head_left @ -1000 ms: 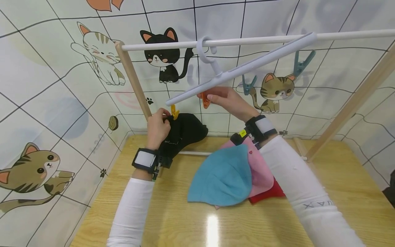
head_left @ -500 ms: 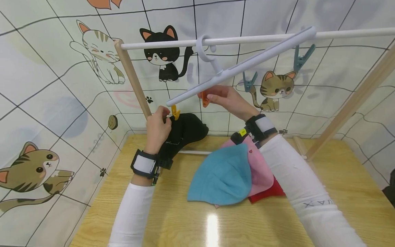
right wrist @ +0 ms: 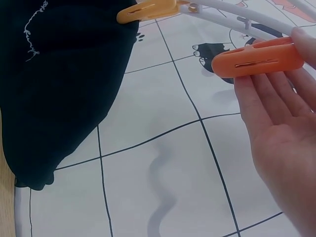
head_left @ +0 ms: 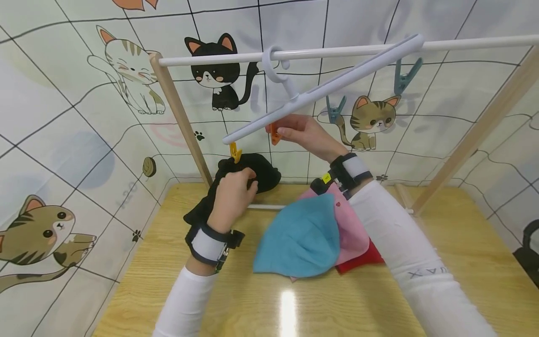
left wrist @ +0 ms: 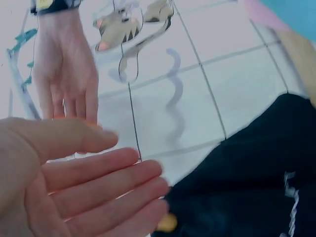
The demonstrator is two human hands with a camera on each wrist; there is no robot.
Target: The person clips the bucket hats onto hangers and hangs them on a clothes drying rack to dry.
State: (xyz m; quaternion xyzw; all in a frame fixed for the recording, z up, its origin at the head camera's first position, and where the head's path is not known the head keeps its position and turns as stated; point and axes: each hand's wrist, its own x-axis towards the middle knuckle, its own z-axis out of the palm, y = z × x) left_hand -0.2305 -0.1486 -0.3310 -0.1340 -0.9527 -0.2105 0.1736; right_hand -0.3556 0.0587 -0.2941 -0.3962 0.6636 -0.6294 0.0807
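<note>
My left hand is in front of a black cap or hat with white script on it. In the left wrist view its fingers are extended and hold nothing. A yellow clip fastens the black hat to the lower left end of a tilted white hanger. Under the hanger's left arm, my right hand pinches an orange clip between thumb and fingers. Whether that clip grips the hanger is hard to tell. Two teal clips hang from the hanger's right arm.
A white rod on wooden posts carries the hanger by its hook. On the wooden table lie a blue hat, a pink hat and a red piece of fabric. A cat-patterned sheet covers the wall behind.
My left hand has left the hat's upper edge by the yellow clip and moved right and down. The hat now hangs from the clip, its lower end further left. My right hand keeps the orange clip.
</note>
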